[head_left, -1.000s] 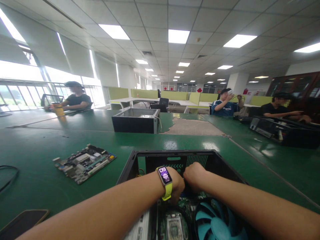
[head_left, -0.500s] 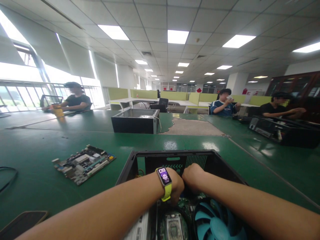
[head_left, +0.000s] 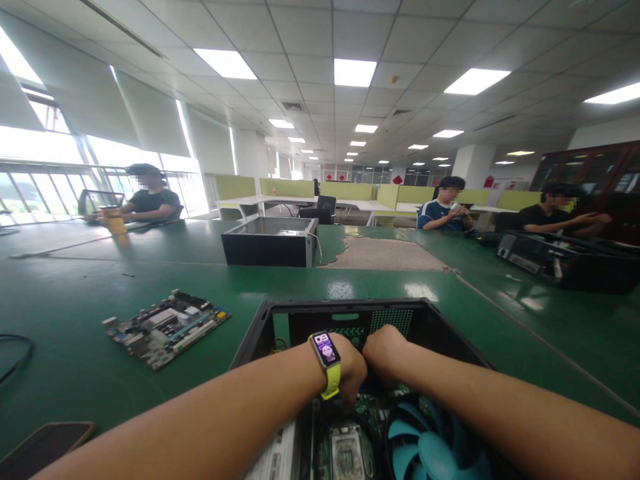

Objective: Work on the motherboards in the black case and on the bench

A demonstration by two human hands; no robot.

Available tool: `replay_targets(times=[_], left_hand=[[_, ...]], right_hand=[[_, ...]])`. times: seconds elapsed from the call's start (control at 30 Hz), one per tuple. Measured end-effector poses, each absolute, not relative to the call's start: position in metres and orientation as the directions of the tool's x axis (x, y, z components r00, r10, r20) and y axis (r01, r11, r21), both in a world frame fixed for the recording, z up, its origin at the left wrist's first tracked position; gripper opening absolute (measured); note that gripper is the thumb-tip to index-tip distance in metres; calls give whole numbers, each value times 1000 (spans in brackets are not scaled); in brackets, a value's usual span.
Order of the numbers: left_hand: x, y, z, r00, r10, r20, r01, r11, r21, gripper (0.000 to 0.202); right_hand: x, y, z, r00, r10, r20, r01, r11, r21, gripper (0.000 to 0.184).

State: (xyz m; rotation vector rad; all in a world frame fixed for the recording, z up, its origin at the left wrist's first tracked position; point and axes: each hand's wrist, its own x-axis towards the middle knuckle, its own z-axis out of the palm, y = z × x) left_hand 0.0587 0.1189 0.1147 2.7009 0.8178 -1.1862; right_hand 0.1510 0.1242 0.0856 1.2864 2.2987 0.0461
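Note:
An open black computer case (head_left: 350, 310) lies on the green table (head_left: 75, 313) right in front of me. Both my hands reach down into it, side by side and touching. My left hand (head_left: 350, 370) wears a yellow-strapped smart watch (head_left: 325, 353); its fingers curl downward out of sight over the green board inside. My right hand (head_left: 383, 350) is bent the same way, fingers hidden behind the knuckles. A blue cooling fan (head_left: 430, 443) sits in the case under my right forearm, with a processor socket (head_left: 345, 453) beside it.
A loose motherboard (head_left: 167, 327) lies to the left on the table, a dark phone (head_left: 43, 443) at the near left edge, a cable (head_left: 15, 353) further left. A second open case (head_left: 270, 243) stands farther back, another (head_left: 565, 263) at right. Three people sit at the far side.
My hands stay in the case, shifted only slightly. The person in blue at the back has lowered the raised hands.

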Motion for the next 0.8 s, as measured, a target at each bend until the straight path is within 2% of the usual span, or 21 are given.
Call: replay_targets(times=[0.17,0.37,0.63,0.8], left_hand=[[58,118,119,560,447,-697,496,-855,-149,26],[58,116,122,550,475,-687,501,-846,-184,35],[57,120,116,564,478,-673,514,-841,-167,21],[57,118,123,568,441,-695,478,-864,-158,28]], right_hand=[[149,123,92,-364,811,-459,764,541,351,46],[149,123,96,-351,814,-464,758,537,369,44],[152,127,91,-346,809,-475,750,543,378,50],[151,126,97,-328,817,-474,762,525,378,50]])
